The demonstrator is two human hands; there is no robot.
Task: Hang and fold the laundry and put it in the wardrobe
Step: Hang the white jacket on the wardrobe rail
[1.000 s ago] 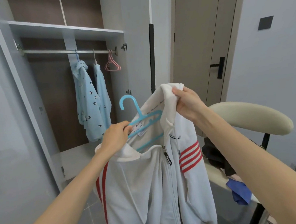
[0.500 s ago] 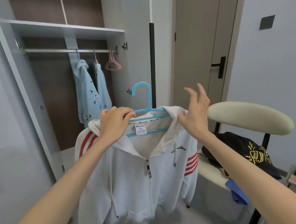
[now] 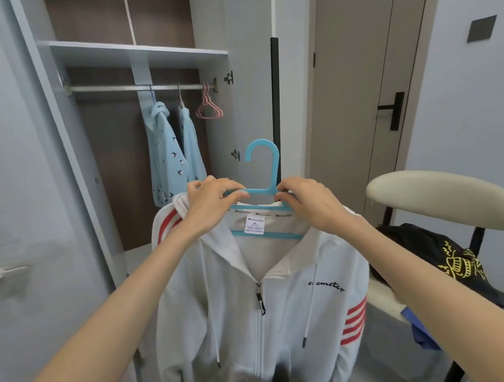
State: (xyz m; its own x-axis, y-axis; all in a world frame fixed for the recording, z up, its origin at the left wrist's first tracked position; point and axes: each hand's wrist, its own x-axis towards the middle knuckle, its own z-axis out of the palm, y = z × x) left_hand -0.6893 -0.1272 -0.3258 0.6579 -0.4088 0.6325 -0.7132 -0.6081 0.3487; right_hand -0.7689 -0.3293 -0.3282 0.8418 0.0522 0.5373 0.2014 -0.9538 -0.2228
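Both hands are holding up a white hoodie [image 3: 283, 308] on a blue hanger [image 3: 264, 191]. The left hand [image 3: 213, 205] is curling its fingers and thumb round the top bar of the hanger, just left of the hook. The hood is bunching up under its palm. The right hand [image 3: 311, 204] is curling its fingers down on the other end of the bar, just right of the hook, and it is touching the collar there. Neither hand is spread out flat; both are gripping.

The hook is sticking up between the two hands. The hoodie is hanging down below them with its zip done up partway. Red stripes are showing on both sleeves.

Behind the hands and up to the left, the wardrobe [image 3: 133, 50] is standing open. Two blue shirts [image 3: 164, 155] and some pink hangers [image 3: 209, 110] are hanging on its rail [image 3: 112, 87], well apart from the hoodie. To the right of the right hand, a chair [image 3: 442, 201] is standing with a black shirt [image 3: 421, 238] lying on its seat. A door [image 3: 357, 94] is standing shut behind the right hand.
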